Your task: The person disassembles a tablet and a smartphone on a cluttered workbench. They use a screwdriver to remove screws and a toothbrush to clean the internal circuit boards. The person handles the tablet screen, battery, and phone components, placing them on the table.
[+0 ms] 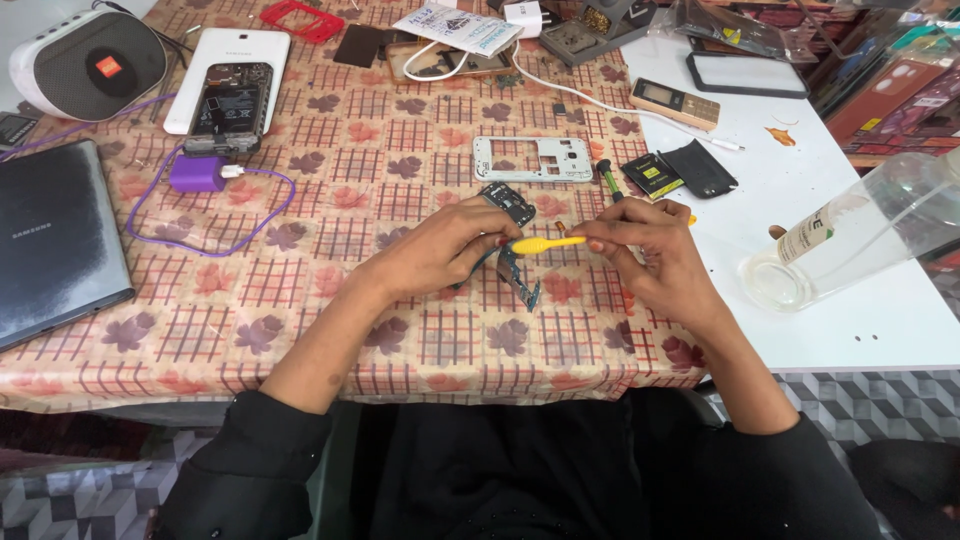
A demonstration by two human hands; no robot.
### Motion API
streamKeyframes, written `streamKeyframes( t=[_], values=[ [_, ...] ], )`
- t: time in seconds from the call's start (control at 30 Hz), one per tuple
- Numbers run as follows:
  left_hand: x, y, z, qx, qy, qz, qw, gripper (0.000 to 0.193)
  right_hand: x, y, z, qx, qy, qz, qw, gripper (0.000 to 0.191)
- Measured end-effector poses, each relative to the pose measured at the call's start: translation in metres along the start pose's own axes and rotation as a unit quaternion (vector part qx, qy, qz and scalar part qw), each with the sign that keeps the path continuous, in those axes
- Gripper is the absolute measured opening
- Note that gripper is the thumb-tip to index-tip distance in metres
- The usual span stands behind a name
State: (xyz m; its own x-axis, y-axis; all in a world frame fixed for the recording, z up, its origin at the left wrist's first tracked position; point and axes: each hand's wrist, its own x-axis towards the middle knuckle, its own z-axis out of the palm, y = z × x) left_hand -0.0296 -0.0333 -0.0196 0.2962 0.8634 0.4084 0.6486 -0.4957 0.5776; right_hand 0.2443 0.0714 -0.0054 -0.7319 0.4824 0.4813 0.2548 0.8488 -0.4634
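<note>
Two hands work together: we steady the circuit board (512, 262) with left fingers (478, 238) pinching it, right fingers (600, 238) pinching the yellow brush (545, 243), stroking lightly.

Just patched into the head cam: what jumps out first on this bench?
At the centre, the left hand holds a phone circuit board while the right hand brings a yellow tool to it. Behind lies a white phone frame; an opened phone sits far left.
</note>
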Motion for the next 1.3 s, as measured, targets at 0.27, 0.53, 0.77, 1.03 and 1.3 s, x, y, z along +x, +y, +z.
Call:
streamKeyframes(
  t=[0.27, 0.53, 0.77, 1.03, 1.3],
  values=[
    [0.002, -0.001, 0.002, 0.004, 0.015, 0.066, 0.998, 0.026, -0.004, 0.009, -0.003, 0.103, -0.092, 0.031, 0.990, 0.036],
    [0.001, 0.004, 0.001, -0.044, -0.020, 0.027, 0.998, 0.041, -0.007, -0.004, -0.005, -0.056, -0.120, 0.080, 0.988, 0.017],
    [0.001, 0.001, 0.000, -0.044, -0.022, 0.042, 0.998, 0.030, -0.004, -0.008, -0.007, 0.006, -0.098, 0.013, 0.995, 0.024],
    [0.001, 0.000, 0.000, -0.048, -0.025, 0.034, 0.998, 0.029, -0.006, -0.011, -0.007, 0.011, -0.075, -0.015, 0.997, 0.021],
    [0.001, 0.005, 0.005, -0.016, -0.036, 0.019, 0.999, 0.031, -0.004, -0.011, -0.009, 0.000, -0.145, 0.124, 0.982, 0.023]
  ],
)
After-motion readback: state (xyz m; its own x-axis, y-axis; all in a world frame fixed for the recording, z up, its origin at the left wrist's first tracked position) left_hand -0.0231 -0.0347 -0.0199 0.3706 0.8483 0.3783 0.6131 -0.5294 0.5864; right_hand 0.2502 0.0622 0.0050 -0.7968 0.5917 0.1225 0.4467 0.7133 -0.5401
